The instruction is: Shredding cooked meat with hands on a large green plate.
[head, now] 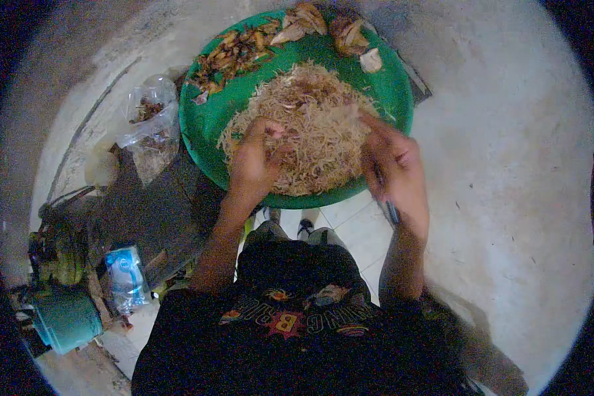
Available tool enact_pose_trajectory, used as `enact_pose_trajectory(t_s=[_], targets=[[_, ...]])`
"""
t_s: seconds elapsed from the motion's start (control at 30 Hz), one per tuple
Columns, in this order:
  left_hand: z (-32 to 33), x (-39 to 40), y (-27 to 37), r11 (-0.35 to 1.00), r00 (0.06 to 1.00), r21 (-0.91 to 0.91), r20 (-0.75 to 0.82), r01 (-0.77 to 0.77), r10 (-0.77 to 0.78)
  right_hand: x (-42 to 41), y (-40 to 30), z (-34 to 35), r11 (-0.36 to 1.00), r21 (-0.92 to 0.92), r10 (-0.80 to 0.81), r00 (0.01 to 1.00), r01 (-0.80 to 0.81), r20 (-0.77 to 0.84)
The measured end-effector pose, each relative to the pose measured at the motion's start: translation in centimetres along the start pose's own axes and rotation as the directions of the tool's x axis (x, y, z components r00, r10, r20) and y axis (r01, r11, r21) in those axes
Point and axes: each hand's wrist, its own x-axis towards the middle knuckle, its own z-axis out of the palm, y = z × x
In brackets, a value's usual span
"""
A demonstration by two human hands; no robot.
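A heap of pale, finely shredded meat (317,148), probably chicken, covers the middle of a round green plastic tray (198,133). Over the heap's left side, my left hand (252,158) is bent with its fingers curled, touching or just above the shreds. My right hand (398,158) is at the heap's right edge, its fingertips blurred against pale strands. Whether either hand grips any shreds is unclear. Brown cooked pieces (237,49) lie along the tray's far left rim. Larger browned chunks of cooked meat (304,22) sit at the far rim, near a pale piece (371,60).
Left of the tray stands a clear plastic bag (151,114) with brown bits inside. Nearer me on the left are a blue-and-white plastic packet (127,277) and a teal container (67,319). A pale, worn surface (505,163) extends to the right. White floor tiles (346,218) show below the tray.
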Motion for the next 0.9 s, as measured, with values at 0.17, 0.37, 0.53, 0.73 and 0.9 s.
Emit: enact_pose_trajectory(t_s=[0.17, 0.37, 0.53, 0.73, 0.9], targets=[[-0.8, 1.0, 4.6, 0.977, 0.996, -0.198, 0.023, -0.081, 0.087, -0.4, 0.0, 0.4, 0.997, 0.072, 0.016, 0.989, -0.027, 0.146], [-0.9, 1.5, 5.4, 0.963, 0.953, -0.26, 0.303, 0.075, 0.007, -0.5, 0.6, 0.4, 0.983, 0.121, 0.117, 0.981, -0.137, 0.156], [-0.5, 1.6, 4.8, 0.969, 0.949, -0.247, 0.298, -0.024, 0.099, -0.6, 0.8, 0.3, 0.994, 0.001, 0.105, 0.978, -0.107, 0.178], [-0.8, 1.4, 4.1, 0.965, 0.969, -0.219, 0.23, 0.145, -0.094, -0.5, 1.4, 0.5, 0.98, -0.024, 0.197, 0.968, -0.196, 0.158], [-1.2, 0.9, 3.0, 0.985, 0.989, -0.169, 0.138, -0.029, 0.052, -0.1, 2.1, 0.1, 0.989, -0.053, 0.143, 0.986, -0.139, 0.084]])
